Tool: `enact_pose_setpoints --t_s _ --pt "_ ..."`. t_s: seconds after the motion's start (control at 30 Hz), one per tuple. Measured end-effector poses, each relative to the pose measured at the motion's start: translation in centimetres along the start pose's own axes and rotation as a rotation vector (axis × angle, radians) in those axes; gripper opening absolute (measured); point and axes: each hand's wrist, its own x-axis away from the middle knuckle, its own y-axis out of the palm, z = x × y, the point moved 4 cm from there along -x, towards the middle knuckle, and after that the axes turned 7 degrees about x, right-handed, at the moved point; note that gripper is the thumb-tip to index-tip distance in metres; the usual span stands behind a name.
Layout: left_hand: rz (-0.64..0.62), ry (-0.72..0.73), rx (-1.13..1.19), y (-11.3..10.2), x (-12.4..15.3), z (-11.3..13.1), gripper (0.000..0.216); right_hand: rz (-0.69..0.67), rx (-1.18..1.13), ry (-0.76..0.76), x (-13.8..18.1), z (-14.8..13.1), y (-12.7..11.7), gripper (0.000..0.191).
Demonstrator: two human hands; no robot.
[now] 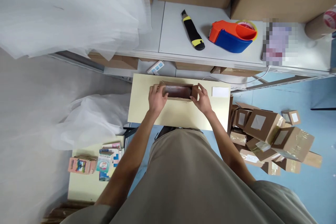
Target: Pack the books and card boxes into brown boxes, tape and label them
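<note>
Framing a narrow, open-topped brown cardboard box (179, 98) on the pale-yellow rectangular table (183, 116), a bare left hand (157, 100) and a bare right hand (203, 101) touched its opposite ends.
Each grip was half-curled; I couldn't tell whether either pinched the cardboard. Light, even pressure seemed best for keeping the walls square.

Box (194, 92) on table (183, 113), cutter (193, 32) behind, cartons (264, 126) right

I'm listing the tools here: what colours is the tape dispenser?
Orange and blue tape dispenser, best seen in the head view.
</note>
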Motion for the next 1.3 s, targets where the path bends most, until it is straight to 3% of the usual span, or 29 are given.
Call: enact_pose_setpoints --t_s 0.07,0.13,0.33,0.5,0.67,0.87,0.93,1.1,1.3 --pt "0.107 -0.069 0.012 -1.1 1.3 -1.0 0.059 0.028 -0.026 0.05 0.3 0.0 -0.2 0.046" --pt "0.112 -0.124 0.019 -1.1 2.2 -1.6 0.068 0.054 -0.079 0.093 0.3 -0.4 -0.2 0.044" --pt "-0.029 -0.039 0.084 0.7 2.8 -1.5 0.058 0.079 -0.249 0.125 -0.6 -2.8 1.1 0.07" --pt "-0.186 -0.017 0.114 1.4 2.7 -2.2 0.048 0.069 -0.191 0.163 -2.4 -2.7 2.1 0.084" --pt "-0.195 -0.017 0.136 0.6 2.2 -3.3 0.073 0.033 -0.124 0.209 -3.1 -2.3 2.2 0.07" --pt "-0.117 -0.102 0.183 0.4 0.4 -4.7 0.079 0.092 -0.146 0.257 -1.7 -2.4 1.5 0.079" --pt "-0.105 -0.11 0.172 0.5 -0.1 -5.1 0.075 0.06 -0.099 0.238 -1.1 -2.3 1.6 0.07" --pt "-0.126 -0.073 0.181 1.2 -0.5 -5.9 0.041 0.012 -0.075 0.271 0.6 -1.9 2.5 0.049" --pt "-0.096 -0.094 0.217 1.5 0.4 -5.7 0.039 0.053 -0.194 0.363 2.2 -2.3 2.9 0.04"
